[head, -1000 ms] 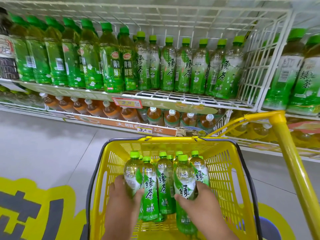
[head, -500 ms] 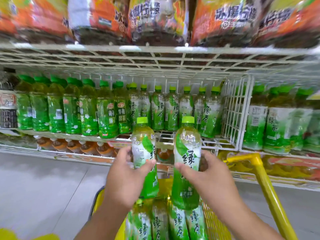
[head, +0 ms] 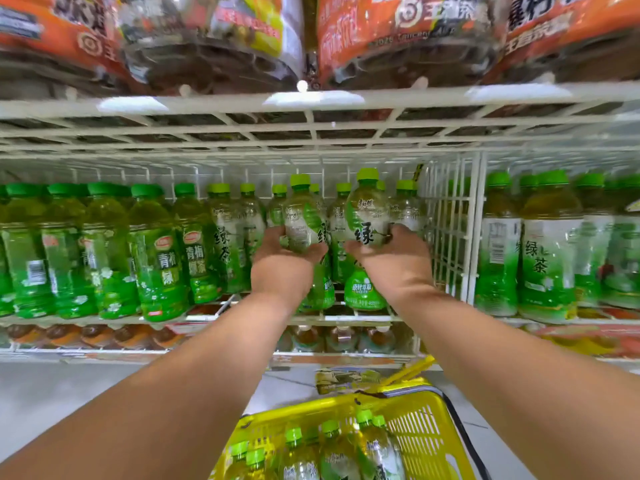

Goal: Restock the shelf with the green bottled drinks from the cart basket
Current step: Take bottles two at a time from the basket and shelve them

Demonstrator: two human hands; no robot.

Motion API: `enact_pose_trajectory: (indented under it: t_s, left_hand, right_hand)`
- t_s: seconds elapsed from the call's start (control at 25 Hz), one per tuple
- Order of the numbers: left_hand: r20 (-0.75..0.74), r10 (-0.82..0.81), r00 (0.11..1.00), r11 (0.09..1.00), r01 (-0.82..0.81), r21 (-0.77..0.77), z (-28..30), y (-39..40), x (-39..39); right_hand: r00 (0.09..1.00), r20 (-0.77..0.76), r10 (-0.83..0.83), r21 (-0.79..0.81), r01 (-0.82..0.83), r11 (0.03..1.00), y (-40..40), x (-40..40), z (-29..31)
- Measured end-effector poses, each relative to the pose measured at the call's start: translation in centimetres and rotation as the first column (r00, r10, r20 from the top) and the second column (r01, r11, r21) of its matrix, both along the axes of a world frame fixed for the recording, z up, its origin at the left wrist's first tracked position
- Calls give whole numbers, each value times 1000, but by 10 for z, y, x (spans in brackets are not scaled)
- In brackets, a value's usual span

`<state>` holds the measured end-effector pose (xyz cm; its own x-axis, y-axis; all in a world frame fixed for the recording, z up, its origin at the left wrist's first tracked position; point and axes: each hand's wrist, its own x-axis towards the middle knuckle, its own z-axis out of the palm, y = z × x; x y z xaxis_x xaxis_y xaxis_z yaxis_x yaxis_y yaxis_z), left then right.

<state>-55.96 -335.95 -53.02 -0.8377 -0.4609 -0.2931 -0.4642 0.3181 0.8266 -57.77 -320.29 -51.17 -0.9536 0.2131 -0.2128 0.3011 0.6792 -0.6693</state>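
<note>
My left hand grips one green tea bottle and my right hand grips another green tea bottle. Both bottles stand upright at the front edge of the white wire shelf, just before the row of matching green bottles. Both arms reach forward over the yellow cart basket, where several more green-capped bottles stand.
Darker green bottles fill the shelf's left side. A white wire divider stands just right of my right hand, with larger green bottles beyond. Orange snack bags sit on the rack above; brown drinks below.
Both hands lifted a bottle each out of the basket and carried them forward and up to the shelf's front edge. The view has moved closer to the shelf.
</note>
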Motion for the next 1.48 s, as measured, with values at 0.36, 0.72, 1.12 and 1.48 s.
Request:
enact_pose_trajectory:
  t_s: [0.36, 0.72, 1.12, 1.48]
  left_hand:
    - [59, -104, 993, 974, 113, -196, -48, 9, -47]
    - [172, -355, 919, 828, 394, -399, -54, 1, -44]
    - [284, -471, 835, 328, 464, -823, -43, -37, 43]
    - [265, -451, 852, 350, 442, -826, -24, -37, 124]
  right_hand:
    - [996, -10, -87, 118, 88, 989, -20, -39, -54]
    - [993, -30, 117, 343, -99, 934, -6, -32, -63]
    - [886, 81, 457, 507, -431, 746, 10, 44, -48]
    - [814, -15, 581, 601, -457, 656, 13, 129, -34]
